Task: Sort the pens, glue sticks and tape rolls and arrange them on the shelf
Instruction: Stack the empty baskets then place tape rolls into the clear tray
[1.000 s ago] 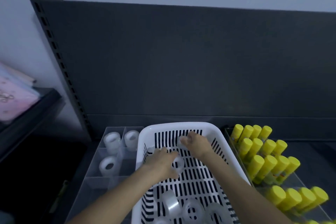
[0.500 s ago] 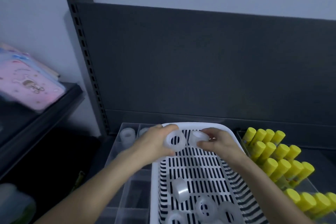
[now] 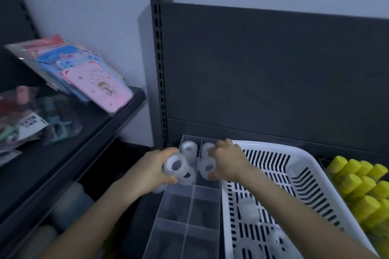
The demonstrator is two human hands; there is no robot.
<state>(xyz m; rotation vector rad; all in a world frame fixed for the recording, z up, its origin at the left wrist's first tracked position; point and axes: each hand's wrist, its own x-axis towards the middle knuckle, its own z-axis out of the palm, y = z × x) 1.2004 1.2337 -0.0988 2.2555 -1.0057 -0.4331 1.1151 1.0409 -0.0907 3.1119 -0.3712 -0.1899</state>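
Note:
My left hand (image 3: pixel 154 169) grips a clear tape roll (image 3: pixel 175 165) over the left column of the clear divided organizer (image 3: pixel 190 213). My right hand (image 3: pixel 228 161) holds another tape roll (image 3: pixel 207 168) down in the organizer's right column. Two tape rolls (image 3: pixel 188 149) stand in the far compartments, and one more tape roll (image 3: pixel 187 176) lies just under my left hand's roll. The white slotted basket (image 3: pixel 294 166) to the right holds several loose tape rolls (image 3: pixel 248 209). Yellow-capped glue sticks (image 3: pixel 364 185) stand packed at the far right. No pens are in view.
The dark shelf back panel (image 3: pixel 273 73) rises behind the organizer, with a slotted upright post (image 3: pixel 159 65) at its left. A neighbouring dark shelf (image 3: pixel 69 149) on the left carries pink and blue packaged items (image 3: pixel 94 86) and bagged goods (image 3: pixel 25 126).
Both hands have carried their tape rolls left, out of the white basket and over the clear organizer. The view has swung left, showing more of the neighbouring shelf.

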